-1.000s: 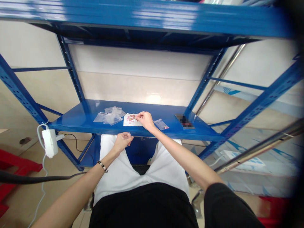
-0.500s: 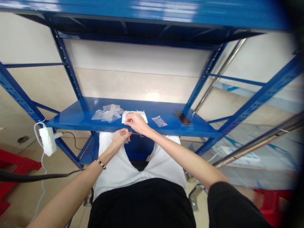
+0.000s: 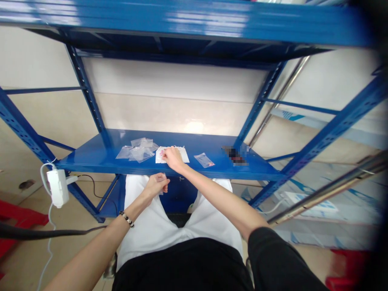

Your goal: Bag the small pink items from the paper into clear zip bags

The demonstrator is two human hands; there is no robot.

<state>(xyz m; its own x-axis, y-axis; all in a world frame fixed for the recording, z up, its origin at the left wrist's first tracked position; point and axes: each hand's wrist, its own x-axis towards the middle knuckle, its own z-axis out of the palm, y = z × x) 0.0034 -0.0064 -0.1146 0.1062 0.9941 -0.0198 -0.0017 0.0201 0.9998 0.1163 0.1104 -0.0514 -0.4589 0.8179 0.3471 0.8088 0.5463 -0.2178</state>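
Blue rack: its beam crosses the top of the frame, its posts slope down both sides.
Blue shelf: spans the middle of the frame, in front of me.
Black shirt: mine, at the bottom centre.
White trousers: my legs, lower centre, knees at the shelf's front edge.
Pile of clear bags: flat and overlapping, left of centre.
White power strip: hangs by the shelf's end at the left.
Right hand: mine, mid-frame, over the white sheet, fingers bunched; I cannot tell whether they grip anything.
Left hand: mine, just below the shelf edge, fingers curled, gripping the clear plastic piece.
White sheet: lies on the shelf at centre, partly hidden under my right hand.
Dark object: pixelated, right of centre.
Small clear bag: right of the sheet, reddish bits in its lower corner.
Clear plastic piece: at my left fingers.
Bracelet: on my left wrist.
Pink pieces: on the sheet's left part, beside my right fingertips.
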